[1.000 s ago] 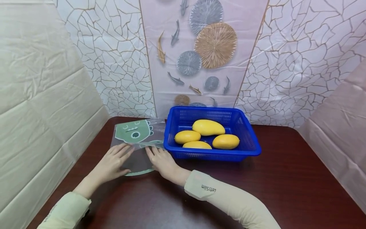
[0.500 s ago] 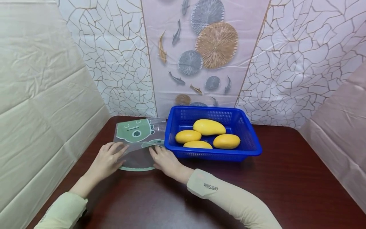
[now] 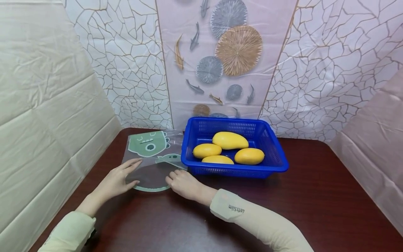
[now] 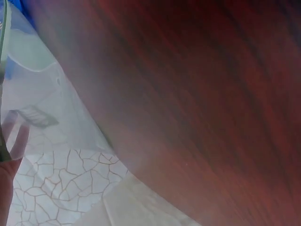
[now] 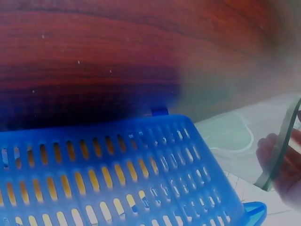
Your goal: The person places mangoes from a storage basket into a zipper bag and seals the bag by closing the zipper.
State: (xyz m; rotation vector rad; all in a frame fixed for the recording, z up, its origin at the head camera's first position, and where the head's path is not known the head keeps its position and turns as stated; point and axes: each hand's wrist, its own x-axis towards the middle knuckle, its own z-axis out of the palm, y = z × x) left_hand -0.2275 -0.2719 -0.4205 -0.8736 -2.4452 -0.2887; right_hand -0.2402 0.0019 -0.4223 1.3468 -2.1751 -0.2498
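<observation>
My left hand point(image 3: 118, 180) lies flat on the bag point(image 3: 151, 159), right hand point(image 3: 182, 182) pinches its edge; slick film may slip toward basket point(image 3: 277, 154) at 3 o'clock.

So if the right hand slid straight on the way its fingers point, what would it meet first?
The right hand rests on the near right edge of the clear printed bag, fingers pointing up and left. It would likely run across the bag, passing left of the blue basket; depth is hard to judge.

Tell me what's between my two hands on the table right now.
In the head view, the plastic bag lies between left hand and right hand; both touch it.
</observation>
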